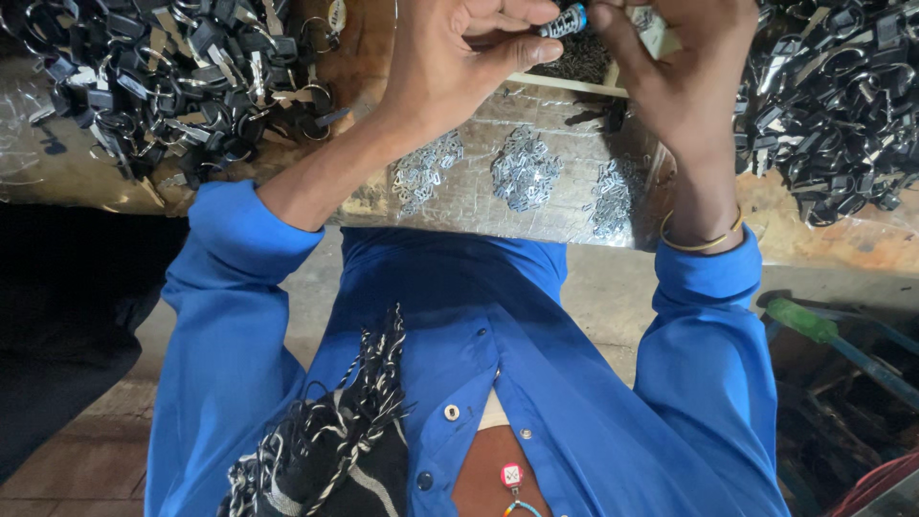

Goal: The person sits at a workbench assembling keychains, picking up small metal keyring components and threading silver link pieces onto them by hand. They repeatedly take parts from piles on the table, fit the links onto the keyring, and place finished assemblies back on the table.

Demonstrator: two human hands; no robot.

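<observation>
Bright blue long-sleeved cloth shirt (584,325) with small round silver snap buttons (452,413). Black and white striped fringed scarf (335,440) over the front. Thin gold-yellow bangle (702,244) on the right wrist. Small shiny blue and silver part (565,21) pinched between left hand (450,67) and right hand (684,77). Shiny silver foil-covered worktop (536,225) with grey-silver heaps of tiny metal bits (525,170). Big black and silver piles of key rings (172,77) left and right. Brown wooden board (842,239) below. Green handle (802,321) and red cord (876,483) at the lower right. Little red and white round charm (512,474).
</observation>
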